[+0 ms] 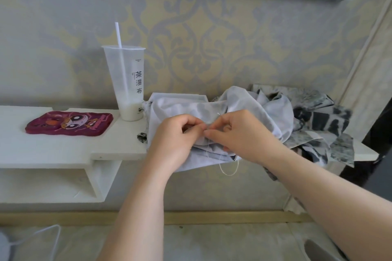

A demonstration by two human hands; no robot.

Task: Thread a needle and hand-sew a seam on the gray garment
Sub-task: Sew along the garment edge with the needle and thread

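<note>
- One white shelf [63,150] runs along the patterned wall, stepped at its front edge, and everything here rests on it.
- One gray garment [174,106] lies crumpled on the shelf right of centre. Its near edge hangs over the shelf front, and both hands sit on top of its middle folds.
- One heap of black-and-gray patterned cloth [318,121] lies just beside the garment on the right, touching it and partly under it.
- Two bare forearms reach in from the lower edge and converge over the garment, the right arm coming in from the lower right corner.
- The left hand [176,135] lies back up with the wrist bent slightly. Its fingers are curled in, and thumb and forefinger pinch a fold of the garment.
- The right hand [239,131] mirrors it, fingers curled and thumb and forefinger nipping the same fold. The fingertips of the two hands touch there.
- One tall clear plastic cup [127,82] stands upright just left of the garment, with a little milky liquid at the bottom, printed characters on its side and one white straw [118,34] leaning in it.
- One dark red phone case [70,126] with a cartoon face lies flat, well left of the hands.
- One pale thread [230,172] runs down from just below the meeting fingertips and hangs in a loop under the garment's near edge.
- The needle is too small to make out, and whether either hand holds it cannot be told.
</note>
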